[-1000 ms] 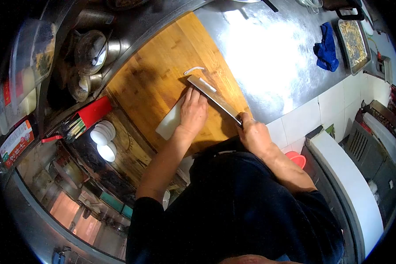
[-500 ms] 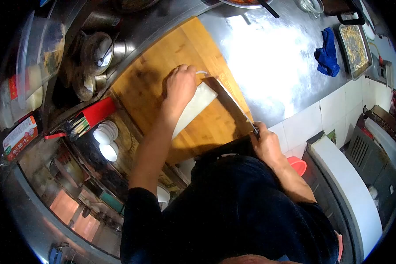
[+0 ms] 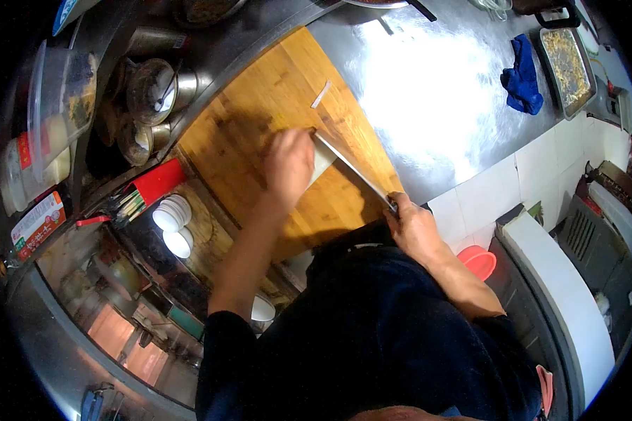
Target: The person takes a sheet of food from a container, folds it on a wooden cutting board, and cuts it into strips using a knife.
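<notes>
My right hand (image 3: 412, 223) is wrapped around the handle of a long-bladed knife (image 3: 357, 170), whose blade slants up and left across the wooden cutting board (image 3: 260, 77). Beside the blade lies a pale flat sheet, perhaps dough (image 3: 321, 161), partly covered by my left hand (image 3: 290, 167). That hand is smeared by motion, so its grip does not show; its fingers are close to the knife's far end. A thin pale strip (image 3: 321, 95) rests apart on the board, beyond the knife tip.
Right of the board, a steel counter (image 3: 428, 140) carries a blue cloth (image 3: 522, 77) and a metal tray of food bits (image 3: 564, 63). On the left stand lidded pots (image 3: 152, 91), a red box of brushes or sticks (image 3: 158, 181) and white cups (image 3: 172, 214).
My left hand has come back toward me, leaving the thin strip on the board. The knife has shifted onto the sheet's edge, and my right hand has moved slightly left.
</notes>
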A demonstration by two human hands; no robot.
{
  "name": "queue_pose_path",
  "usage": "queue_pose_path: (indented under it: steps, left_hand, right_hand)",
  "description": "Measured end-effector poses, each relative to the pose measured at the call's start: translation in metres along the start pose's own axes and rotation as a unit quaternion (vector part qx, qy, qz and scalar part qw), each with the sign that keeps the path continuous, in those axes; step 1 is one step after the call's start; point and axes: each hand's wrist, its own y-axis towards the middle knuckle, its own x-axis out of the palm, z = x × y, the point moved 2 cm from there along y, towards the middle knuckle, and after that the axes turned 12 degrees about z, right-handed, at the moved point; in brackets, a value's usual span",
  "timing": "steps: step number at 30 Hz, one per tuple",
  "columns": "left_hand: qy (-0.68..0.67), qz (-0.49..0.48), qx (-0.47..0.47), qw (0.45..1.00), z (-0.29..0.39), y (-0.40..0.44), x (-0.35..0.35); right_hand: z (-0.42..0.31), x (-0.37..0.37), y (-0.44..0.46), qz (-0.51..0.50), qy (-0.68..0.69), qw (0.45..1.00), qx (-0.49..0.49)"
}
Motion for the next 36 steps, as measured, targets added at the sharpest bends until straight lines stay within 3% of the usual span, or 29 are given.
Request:
queue_pose_path:
  steps: [2,5,8,18,20,36]
  left_hand:
    - [0.026,-0.096,0.070,0.993,0.014,-0.022,-0.002]
    - [0.026,-0.061,0.137,0.988,0.019,-0.031,0.009]
    - [0.039,-0.107,0.118,0.986,0.012,-0.037,0.016]
    - [0.025,-0.103,0.119,0.987,0.010,-0.035,0.020]
    - [0.031,-0.056,0.142,0.988,0.011,-0.033,0.019]
    - [0.043,-0.058,0.129,0.989,0.011,-0.036,0.022]
  right_hand:
    - [-0.010,0.001,0.004,-0.059,-0.009,0.998,0.026]
    - [-0.012,0.010,0.006,-0.061,-0.023,0.998,0.010]
    - [-0.013,0.011,0.007,-0.061,-0.042,0.997,0.002]
    - [-0.008,0.013,0.012,-0.055,-0.056,0.997,-0.009]
    - [-0.008,0.014,0.013,-0.056,-0.056,0.997,-0.007]
    - [-0.004,0.020,0.019,-0.071,-0.072,0.995,-0.023]
